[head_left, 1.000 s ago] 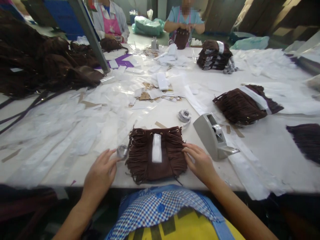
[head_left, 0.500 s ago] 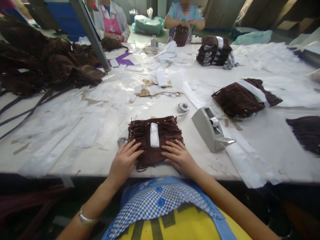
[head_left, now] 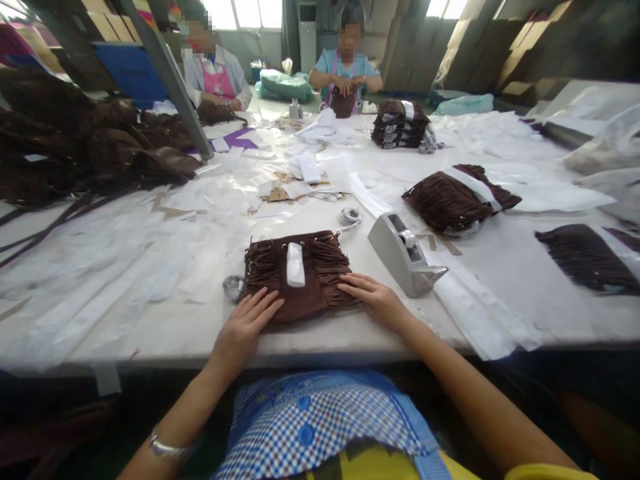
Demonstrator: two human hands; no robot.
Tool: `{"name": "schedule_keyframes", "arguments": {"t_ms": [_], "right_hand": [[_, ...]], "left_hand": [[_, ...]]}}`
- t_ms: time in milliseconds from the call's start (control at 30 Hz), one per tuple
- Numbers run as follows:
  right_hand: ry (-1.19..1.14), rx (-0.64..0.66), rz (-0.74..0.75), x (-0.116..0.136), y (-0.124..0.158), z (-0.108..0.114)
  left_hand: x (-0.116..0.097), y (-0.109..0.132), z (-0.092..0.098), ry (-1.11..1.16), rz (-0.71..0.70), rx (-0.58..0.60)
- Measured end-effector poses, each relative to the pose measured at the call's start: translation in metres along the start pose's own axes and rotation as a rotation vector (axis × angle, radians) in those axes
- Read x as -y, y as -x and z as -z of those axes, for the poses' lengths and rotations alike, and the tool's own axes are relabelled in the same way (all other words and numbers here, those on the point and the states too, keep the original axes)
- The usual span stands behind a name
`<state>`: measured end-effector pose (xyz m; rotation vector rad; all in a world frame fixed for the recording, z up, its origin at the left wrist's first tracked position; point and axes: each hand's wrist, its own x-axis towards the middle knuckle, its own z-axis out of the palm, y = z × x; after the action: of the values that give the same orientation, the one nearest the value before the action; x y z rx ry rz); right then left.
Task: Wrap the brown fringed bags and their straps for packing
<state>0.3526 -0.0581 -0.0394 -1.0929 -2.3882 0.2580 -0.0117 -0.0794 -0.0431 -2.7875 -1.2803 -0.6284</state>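
Observation:
A dark brown fringed bag (head_left: 307,300) lies flat on the table before me, with a white wrapped strip (head_left: 295,265) down its middle. My left hand (head_left: 247,323) rests with fingers stretched on the bag's lower left corner. On its right side, the extended fingers of my right hand (head_left: 373,297) lie over the fringe. Neither hand grips anything. A clear-wrapped coil (head_left: 233,287) sticks out at the bag's left edge. Right of the bag stands a grey tape dispenser (head_left: 403,257).
Fringed bags with white bands, one bundle (head_left: 460,197) and a stack (head_left: 401,125), lie to the right and beyond. Brown bags (head_left: 100,147) are heaped at left by a metal post (head_left: 175,87). White strips (head_left: 480,307) lie at right. Two people work across the table.
My right hand has slid outward to the bag's right side, and my left hand sits lower on the left corner. The camera view has tilted up and shifted right.

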Motion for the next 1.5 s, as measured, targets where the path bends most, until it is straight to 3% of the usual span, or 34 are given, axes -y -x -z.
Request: {"name": "schedule_keyframes", "arguments": {"t_ms": [167, 267, 367, 433, 533, 633, 767, 900, 967, 1033, 1167, 1333, 1433, 1500], "right_hand": [[0.073, 0.009, -0.050, 0.035, 0.004, 0.027], [0.060, -0.031, 0.039, 0.057, -0.004, 0.022], [0.020, 0.009, 0.053, 0.064, -0.018, 0.007], [-0.070, 0.042, 0.000, 0.061, -0.028, 0.005], [-0.148, -0.050, -0.182, 0.044, -0.047, 0.019], [0.070, -0.140, -0.456, 0.008, -0.084, 0.037], [0.265, -0.012, -0.724, -0.054, -0.152, 0.044], [0.302, 0.141, -0.924, -0.100, -0.201, 0.032], [0.307, 0.202, -0.974, -0.112, -0.211, 0.026], [0.302, 0.252, -0.991, -0.119, -0.215, 0.024], [0.261, 0.315, -0.966, -0.124, -0.214, 0.031], [0.258, 0.254, -0.778, -0.112, -0.219, 0.047], [0.178, 0.217, -0.485, -0.089, -0.225, 0.055], [0.064, 0.246, -0.131, -0.071, -0.229, 0.059]], "left_hand": [[-0.010, 0.009, 0.032, 0.037, 0.002, 0.054], [-0.025, -0.006, 0.047, 0.207, 0.058, -0.033], [-0.031, -0.042, 0.042, 0.260, 0.118, -0.171], [-0.029, -0.067, 0.028, 0.240, 0.122, -0.169], [-0.021, -0.090, 0.005, 0.239, 0.114, -0.059], [-0.014, -0.093, -0.007, 0.250, 0.117, -0.006], [-0.004, -0.095, -0.001, 0.242, 0.152, -0.063], [0.012, -0.123, 0.014, 0.090, 0.190, -0.181], [0.022, -0.142, 0.019, 0.010, 0.194, -0.130], [0.032, -0.160, 0.021, -0.013, 0.232, 0.023], [0.053, -0.187, 0.022, 0.112, 0.283, 0.337], [0.066, -0.195, 0.032, 0.433, 0.111, 0.467], [0.060, -0.188, 0.037, 0.490, 0.010, 0.444], [0.052, -0.182, 0.039, 0.473, -0.032, 0.441]]}}
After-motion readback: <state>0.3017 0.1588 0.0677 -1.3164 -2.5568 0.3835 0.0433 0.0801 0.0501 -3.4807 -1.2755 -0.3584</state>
